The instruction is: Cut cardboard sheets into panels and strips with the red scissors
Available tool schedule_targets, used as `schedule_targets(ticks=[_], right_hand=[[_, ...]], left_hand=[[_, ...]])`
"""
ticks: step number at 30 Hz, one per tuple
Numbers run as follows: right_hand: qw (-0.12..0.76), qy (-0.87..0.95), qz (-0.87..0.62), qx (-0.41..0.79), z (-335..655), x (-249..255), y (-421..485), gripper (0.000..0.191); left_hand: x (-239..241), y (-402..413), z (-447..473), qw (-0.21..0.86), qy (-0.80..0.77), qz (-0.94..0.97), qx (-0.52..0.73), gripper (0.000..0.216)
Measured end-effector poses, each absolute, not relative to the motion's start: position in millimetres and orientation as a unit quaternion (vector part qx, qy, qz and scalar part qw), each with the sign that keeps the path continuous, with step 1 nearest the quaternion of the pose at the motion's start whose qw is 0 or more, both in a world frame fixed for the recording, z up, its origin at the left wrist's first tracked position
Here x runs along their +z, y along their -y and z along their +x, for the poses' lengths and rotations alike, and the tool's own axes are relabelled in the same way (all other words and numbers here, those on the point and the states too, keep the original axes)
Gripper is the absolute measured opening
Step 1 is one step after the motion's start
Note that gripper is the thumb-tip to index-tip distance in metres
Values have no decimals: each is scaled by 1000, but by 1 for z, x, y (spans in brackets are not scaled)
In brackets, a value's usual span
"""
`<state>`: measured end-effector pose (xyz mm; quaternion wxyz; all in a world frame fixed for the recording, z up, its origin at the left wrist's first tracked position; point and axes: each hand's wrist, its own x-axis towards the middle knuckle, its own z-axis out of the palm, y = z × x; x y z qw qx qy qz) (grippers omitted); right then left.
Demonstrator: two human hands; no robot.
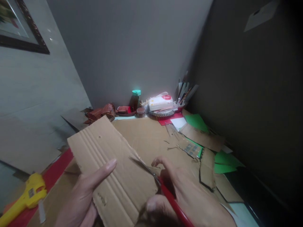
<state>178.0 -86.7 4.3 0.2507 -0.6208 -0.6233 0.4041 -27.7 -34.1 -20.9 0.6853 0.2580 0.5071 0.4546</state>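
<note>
Between the two grips, tilted above the brown counter (142, 135), is one long cardboard piece (127, 183), tan and roughly rectangular, with ridged creases along its length, ragged edges and a small hole toward its far end. One pair of scissors (161, 187), red-handled with slim metal blades, lies across its edge on the right grip's side; how far the blades stand apart is hard to tell. To the left of the left grip lies one yellow glue gun (30, 192); beyond both grips are one white packet (161, 103) and one bottle (135, 101) with a turquoise cap. At least two green sheets (195, 122) lie beyond and to the right of the right grip. The left grip (80, 194) clasps the cardboard's near side, thumb stretched flat over its face. The right grip (187, 186) is wrapped around the scissors' handles, one finger crooked forward beside the blades.
</note>
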Motion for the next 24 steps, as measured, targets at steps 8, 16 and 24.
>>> schedule_targets(ticks=[8,16,24], right_hand=[[238,642,-637,354,178,-8,92,63],[215,570,-673,419,175,0,95,100],[192,577,-685,401,175,-1,93,104]], left_hand=[[-19,35,-23,698,-510,247,438,63],[-12,41,-16,700,-512,243,435,63],[-9,43,-13,737,-481,231,415,64]])
